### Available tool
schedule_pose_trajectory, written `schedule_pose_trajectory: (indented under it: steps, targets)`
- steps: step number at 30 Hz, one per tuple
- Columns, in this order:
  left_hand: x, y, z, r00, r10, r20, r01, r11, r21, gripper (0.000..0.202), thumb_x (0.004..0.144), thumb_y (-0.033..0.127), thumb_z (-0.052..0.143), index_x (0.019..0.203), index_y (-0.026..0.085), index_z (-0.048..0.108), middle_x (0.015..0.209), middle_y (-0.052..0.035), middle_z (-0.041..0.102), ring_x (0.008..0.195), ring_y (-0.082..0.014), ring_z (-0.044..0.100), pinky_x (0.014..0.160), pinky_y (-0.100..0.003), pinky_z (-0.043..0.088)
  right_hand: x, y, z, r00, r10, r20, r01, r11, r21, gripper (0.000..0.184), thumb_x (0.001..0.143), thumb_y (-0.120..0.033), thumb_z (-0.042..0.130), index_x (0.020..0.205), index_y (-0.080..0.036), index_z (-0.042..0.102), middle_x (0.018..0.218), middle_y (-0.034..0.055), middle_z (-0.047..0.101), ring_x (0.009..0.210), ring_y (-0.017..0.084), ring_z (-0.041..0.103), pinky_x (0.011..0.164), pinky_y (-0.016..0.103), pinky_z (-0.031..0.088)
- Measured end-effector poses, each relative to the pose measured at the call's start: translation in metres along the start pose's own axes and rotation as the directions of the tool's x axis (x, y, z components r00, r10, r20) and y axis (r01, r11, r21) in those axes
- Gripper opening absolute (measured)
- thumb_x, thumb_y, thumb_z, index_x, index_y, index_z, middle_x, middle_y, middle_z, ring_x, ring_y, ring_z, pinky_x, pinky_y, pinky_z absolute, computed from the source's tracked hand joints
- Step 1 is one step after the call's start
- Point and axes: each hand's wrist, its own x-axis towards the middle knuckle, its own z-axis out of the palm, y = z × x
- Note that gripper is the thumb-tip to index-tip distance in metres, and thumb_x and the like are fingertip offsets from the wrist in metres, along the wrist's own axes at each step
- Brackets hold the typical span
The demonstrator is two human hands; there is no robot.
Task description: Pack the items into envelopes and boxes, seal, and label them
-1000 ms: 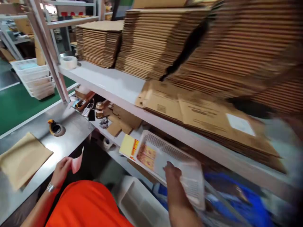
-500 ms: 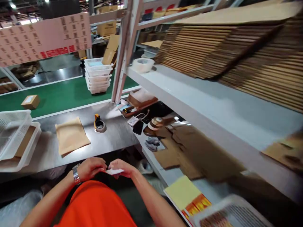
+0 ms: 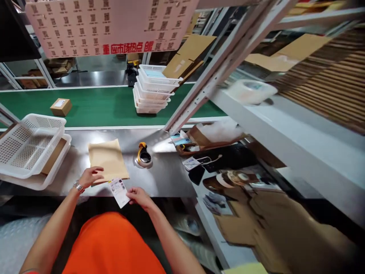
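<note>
— What have the fingers got?
— The right hand (image 3: pixel 140 198) pinches a white label (image 3: pixel 119 191) between its fingers, just below the brown envelope (image 3: pixel 107 161).
— And the left hand (image 3: pixel 89 176)?
— Its fingers are spread, resting on the envelope's lower left corner. Right of the envelope sits a tape dispenser (image 3: pixel 143 156); left of it are white baskets (image 3: pixel 30 142), all on the table (image 3: pixel 165 179).
</note>
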Motion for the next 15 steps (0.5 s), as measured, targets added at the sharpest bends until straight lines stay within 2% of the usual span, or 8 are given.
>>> schedule_pose_trajectory:
  steps: [2, 4, 7, 11, 15]
  targets:
    - [0.005, -0.019, -0.024, 0.982, -0.071, -0.173, 0.072, 0.997, -0.005, 0.043, 0.09, 0.054, 0.073, 0.116, 0.021, 0.078, 0.122, -0.0183, 0.083, 0.112, -0.0345, 0.079, 0.105, -0.057, 0.062, 0.023, 0.002, 0.015, 0.992, -0.031, -0.118, 0.031, 1.0, -0.005, 0.036, 0.068, -0.045, 0.093, 0.08, -0.02, 0.07, 0.076, 0.0008, 0.075, 0.069, 0.015, 0.07, 0.06, 0.024, 0.058]
    - [0.005, -0.039, -0.041, 0.954, -0.098, -0.283, 0.106, 0.994, 0.01, 0.043, 0.093, 0.053, 0.066, 0.116, 0.018, 0.076, 0.122, -0.021, 0.082, 0.112, -0.0351, 0.079, 0.104, -0.056, 0.062, 0.047, 0.003, 0.03, 0.971, -0.057, -0.232, 0.055, 0.998, -0.015, 0.03, 0.073, -0.044, 0.087, 0.081, -0.021, 0.069, 0.076, -0.0005, 0.073, 0.069, 0.014, 0.069, 0.061, 0.024, 0.059]
    - [-0.002, -0.066, -0.047, 0.954, -0.076, -0.288, 0.102, 0.992, 0.077, 0.04, 0.096, 0.051, 0.062, 0.112, 0.016, 0.075, 0.117, -0.0208, 0.082, 0.107, -0.0349, 0.079, 0.097, -0.052, 0.064, 0.08, 0.005, 0.051, 0.933, -0.067, -0.352, 0.053, 0.997, -0.05, 0.026, 0.077, -0.043, 0.081, 0.082, -0.022, 0.066, 0.073, -0.0017, 0.07, 0.065, 0.013, 0.067, 0.056, 0.022, 0.057]
    - [-0.011, -0.09, -0.026, 0.983, 0.008, -0.186, 0.026, 0.983, 0.18, 0.033, 0.102, 0.047, 0.056, 0.11, 0.021, 0.076, 0.112, -0.0146, 0.083, 0.102, -0.0304, 0.079, 0.091, -0.045, 0.065, 0.111, 0.006, 0.07, 0.897, -0.05, -0.44, -0.006, 0.992, -0.125, 0.025, 0.081, -0.043, 0.077, 0.086, -0.023, 0.063, 0.074, -0.0012, 0.071, 0.055, 0.012, 0.064, 0.044, 0.019, 0.047]
    - [-0.006, -0.094, 0.013, 0.991, 0.112, -0.066, -0.093, 0.964, 0.25, 0.029, 0.103, 0.038, 0.055, 0.105, 0.021, 0.078, 0.108, -0.0133, 0.081, 0.105, -0.0297, 0.076, 0.1, -0.048, 0.062, 0.124, 0.006, 0.077, 0.876, -0.078, -0.477, -0.043, 0.97, -0.238, 0.021, 0.088, -0.042, 0.07, 0.089, -0.023, 0.063, 0.081, 0.0018, 0.075, 0.059, 0.013, 0.066, 0.051, 0.022, 0.051]
